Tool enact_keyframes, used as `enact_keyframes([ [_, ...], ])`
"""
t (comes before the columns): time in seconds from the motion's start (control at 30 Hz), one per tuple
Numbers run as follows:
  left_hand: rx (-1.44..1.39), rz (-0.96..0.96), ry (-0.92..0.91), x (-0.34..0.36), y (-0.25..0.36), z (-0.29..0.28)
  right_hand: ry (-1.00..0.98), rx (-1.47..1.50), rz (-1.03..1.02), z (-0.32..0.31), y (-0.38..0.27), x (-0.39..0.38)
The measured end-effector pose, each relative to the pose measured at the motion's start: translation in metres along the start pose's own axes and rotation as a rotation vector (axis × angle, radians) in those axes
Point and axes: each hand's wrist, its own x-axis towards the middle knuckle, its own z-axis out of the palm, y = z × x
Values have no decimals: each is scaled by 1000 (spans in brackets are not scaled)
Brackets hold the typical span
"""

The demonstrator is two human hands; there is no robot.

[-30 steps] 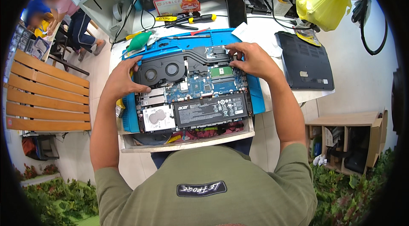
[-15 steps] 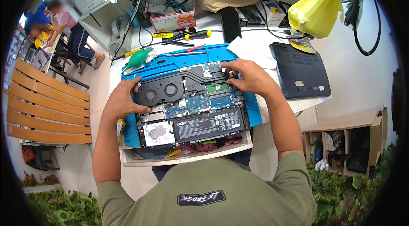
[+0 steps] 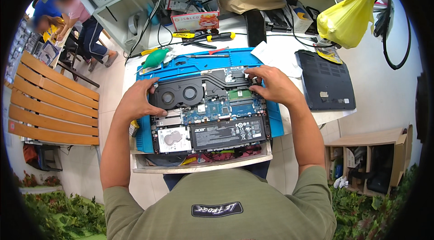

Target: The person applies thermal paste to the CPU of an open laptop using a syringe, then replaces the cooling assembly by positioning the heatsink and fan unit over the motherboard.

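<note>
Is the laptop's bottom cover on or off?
Off. The laptop shows its fans, board and battery, and the black cover lies apart on the table to the right.

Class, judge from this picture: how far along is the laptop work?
Done: the black bottom cover lies aside, baring the opened black laptop. In hand: left hand steadies the fan side, right hand works the top-right corner. Left: black battery and silver drive remain fitted.
</note>
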Motion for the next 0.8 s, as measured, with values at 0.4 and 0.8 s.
enact_keyframes([
  [0.4,-275,163,133,-14,7,-20,259,362,-105,-23,6,-12],
  [0.8,-435,131,43,16,34,-7,349,688,36,-32,32,-29],
])
